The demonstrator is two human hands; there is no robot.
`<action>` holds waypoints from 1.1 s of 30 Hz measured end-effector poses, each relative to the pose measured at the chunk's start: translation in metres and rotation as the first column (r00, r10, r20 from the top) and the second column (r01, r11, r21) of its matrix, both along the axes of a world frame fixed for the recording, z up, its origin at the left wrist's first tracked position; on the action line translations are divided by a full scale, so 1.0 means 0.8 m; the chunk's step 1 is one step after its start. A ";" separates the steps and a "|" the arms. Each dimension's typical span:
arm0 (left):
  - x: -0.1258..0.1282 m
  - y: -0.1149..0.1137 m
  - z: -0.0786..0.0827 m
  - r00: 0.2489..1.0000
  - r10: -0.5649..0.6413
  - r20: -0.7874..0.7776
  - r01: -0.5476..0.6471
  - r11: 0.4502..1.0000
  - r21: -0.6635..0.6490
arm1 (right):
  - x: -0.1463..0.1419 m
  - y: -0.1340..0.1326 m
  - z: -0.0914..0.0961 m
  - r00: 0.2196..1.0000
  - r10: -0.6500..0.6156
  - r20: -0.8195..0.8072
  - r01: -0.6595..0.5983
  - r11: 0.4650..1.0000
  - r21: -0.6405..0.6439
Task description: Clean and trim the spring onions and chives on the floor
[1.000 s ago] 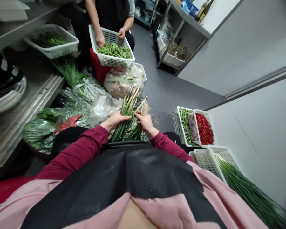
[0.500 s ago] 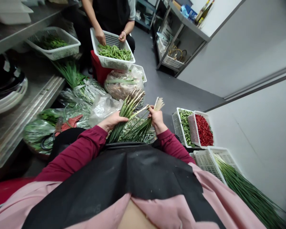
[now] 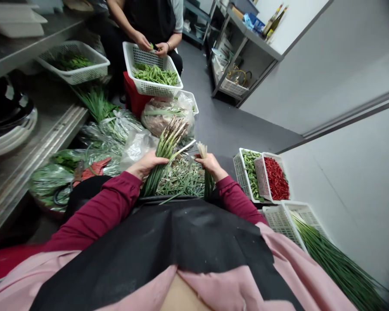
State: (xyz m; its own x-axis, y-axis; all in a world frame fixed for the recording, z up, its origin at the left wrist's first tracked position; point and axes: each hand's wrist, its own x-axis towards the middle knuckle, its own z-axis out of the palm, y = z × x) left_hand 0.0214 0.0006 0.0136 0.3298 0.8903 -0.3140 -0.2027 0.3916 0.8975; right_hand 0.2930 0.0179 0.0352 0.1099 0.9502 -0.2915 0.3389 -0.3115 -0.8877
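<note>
Our left hand (image 3: 146, 163) grips a dark-ended bunch (image 3: 167, 140); at its three o'clock, our right hand (image 3: 211, 163) grips white-ended stalks (image 3: 202, 149).

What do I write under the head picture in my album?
Left hand holds dark-tipped stalks, right hand holds white-tipped stalks.
</note>
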 end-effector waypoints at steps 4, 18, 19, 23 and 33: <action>0.009 0.001 -0.007 0.999 -0.022 0.035 0.022 1.000 0.004 | -0.049 -0.023 -0.008 0.990 -0.075 -0.122 0.086 0.993 0.085; 0.023 0.000 -0.008 0.991 -0.122 0.062 0.122 0.993 -0.004 | -0.078 -0.025 0.010 0.944 0.091 -0.318 -0.041 0.986 0.161; 0.025 -0.001 -0.009 0.991 -0.124 0.047 0.124 0.992 0.009 | -0.082 -0.027 0.009 0.958 0.131 -0.257 -0.094 0.984 0.149; 0.027 -0.002 -0.007 0.992 -0.121 0.029 0.120 0.992 0.023 | -0.093 -0.034 0.003 0.973 0.176 -0.152 -0.159 0.980 0.117; 0.021 -0.001 -0.007 0.993 -0.114 0.013 0.113 0.992 0.058 | -0.077 -0.042 -0.004 0.934 0.217 -0.283 -0.198 0.976 0.095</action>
State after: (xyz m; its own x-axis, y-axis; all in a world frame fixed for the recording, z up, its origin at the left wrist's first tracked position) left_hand 0.0385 -0.0001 0.0082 0.4345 0.8631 -0.2575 -0.1747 0.3612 0.9160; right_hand 0.2317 -0.0159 0.0317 -0.1723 0.9603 -0.2194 0.1150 -0.2016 -0.9727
